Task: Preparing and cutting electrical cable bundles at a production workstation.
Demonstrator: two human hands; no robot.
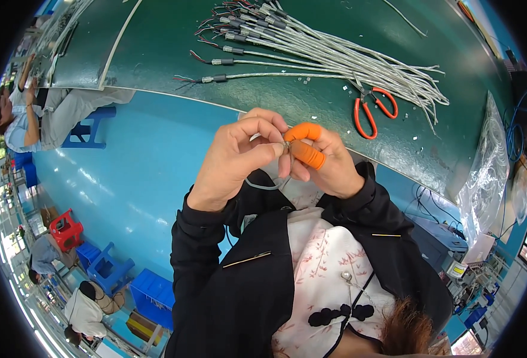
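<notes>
My left hand and my right hand meet in front of my chest, just off the table's near edge. Both pinch the end of a thin grey cable, which loops down below my fingers. The fingertips hide most of that end. Orange finger cots cover the thumb and forefinger of my right hand. Beyond my hands lies a bundle of braided, silvery cables with dark sleeves and thin bared wires at their left ends. Red-handled cutting pliers rest beside the bundle's near side.
Small clear scraps dot the green table. A clear plastic bag hangs at the right edge, above a grey machine with cables. To the left, a person sits by the table; blue stools stand on the floor farther back.
</notes>
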